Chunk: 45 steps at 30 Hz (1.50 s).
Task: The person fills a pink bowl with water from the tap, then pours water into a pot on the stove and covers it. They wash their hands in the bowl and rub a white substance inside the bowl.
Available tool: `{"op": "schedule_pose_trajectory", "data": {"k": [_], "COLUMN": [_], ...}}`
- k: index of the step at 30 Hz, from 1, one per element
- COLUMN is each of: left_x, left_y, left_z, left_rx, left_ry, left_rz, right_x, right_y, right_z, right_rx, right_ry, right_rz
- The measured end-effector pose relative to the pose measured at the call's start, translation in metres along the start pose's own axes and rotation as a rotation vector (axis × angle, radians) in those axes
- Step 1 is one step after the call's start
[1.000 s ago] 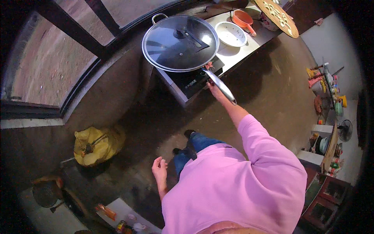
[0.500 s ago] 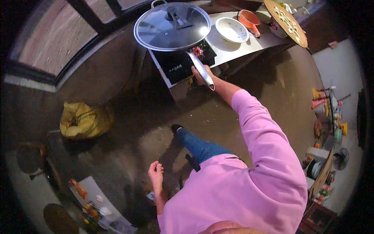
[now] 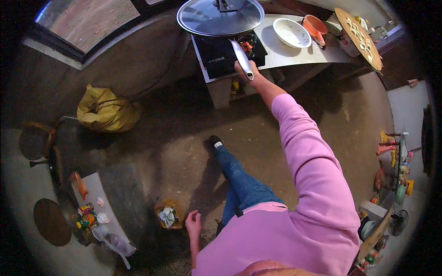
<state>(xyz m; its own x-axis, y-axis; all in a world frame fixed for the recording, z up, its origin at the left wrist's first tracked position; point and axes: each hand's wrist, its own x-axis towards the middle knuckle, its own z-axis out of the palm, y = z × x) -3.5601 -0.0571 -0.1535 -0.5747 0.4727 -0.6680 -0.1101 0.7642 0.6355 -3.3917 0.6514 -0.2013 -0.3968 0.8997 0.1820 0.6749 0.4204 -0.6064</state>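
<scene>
A large wok sits on a black induction cooktop (image 3: 218, 60) at the far side. Its domed glass lid (image 3: 221, 18) has a steel rim and a dark knob, and it hides what is inside. My right hand (image 3: 247, 70), arm stretched forward, is closed round the wok's long silver handle (image 3: 241, 59), which points toward me and covers some of the fingers. My left hand (image 3: 194, 223) hangs low at my side with loosely curled fingers and nothing visible in it. Close beside it on the floor stands a small bin (image 3: 168, 216) with crumpled white waste inside.
Right of the cooktop, the counter bears a white bowl (image 3: 292, 33), an orange dipper (image 3: 315, 28) and a round woven tray (image 3: 357, 34) with pale dough pieces. A yellow sack (image 3: 106, 110) stands on the floor at left. A low table (image 3: 108, 202) holds jars and bags.
The view has shifted, so the wok and counter appear higher and farther right, and the bin shows more fully. My right hand keeps its grip on the handle; my left still hangs down.
</scene>
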Motion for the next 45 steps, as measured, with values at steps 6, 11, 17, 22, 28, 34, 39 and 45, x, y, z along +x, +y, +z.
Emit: {"op": "schedule_pose_trajectory", "data": {"k": [6,11,17,22,28,34,39,45], "left_x": [-0.004,0.015,0.023,0.038,0.027,-0.055,-0.179,-0.222], "left_y": [0.014,0.037,0.119,0.135,0.234,0.36,0.43,0.458], "left_z": [0.005,0.015,0.063,0.113,0.29,0.572,0.765,0.953], "left_rx": [0.075,0.131,-0.074,-0.074,0.158,0.134,0.494,0.601], "left_ry": [-0.063,-0.092,-0.151,-0.17,-0.481,-0.787,-1.069,-1.201], "left_rz": [0.122,0.196,0.187,0.221,0.298,0.501,0.777,0.769], "right_x": [-0.01,-0.066,-0.383,-0.685,-0.83,-0.811,-0.635,-0.52], "right_y": [0.012,-0.021,0.186,0.172,0.21,0.376,0.435,0.53], "right_z": [-0.015,-0.036,-0.046,-0.152,-0.261,-0.328,-0.436,-0.572], "right_rx": [-0.284,-0.294,-0.227,-0.178,-0.162,-0.246,0.216,0.841], "right_ry": [0.211,0.189,-0.063,-0.428,-0.247,-0.135,0.457,0.731], "right_rz": [-0.177,0.079,0.567,1.331,1.895,1.508,1.409,1.061]}}
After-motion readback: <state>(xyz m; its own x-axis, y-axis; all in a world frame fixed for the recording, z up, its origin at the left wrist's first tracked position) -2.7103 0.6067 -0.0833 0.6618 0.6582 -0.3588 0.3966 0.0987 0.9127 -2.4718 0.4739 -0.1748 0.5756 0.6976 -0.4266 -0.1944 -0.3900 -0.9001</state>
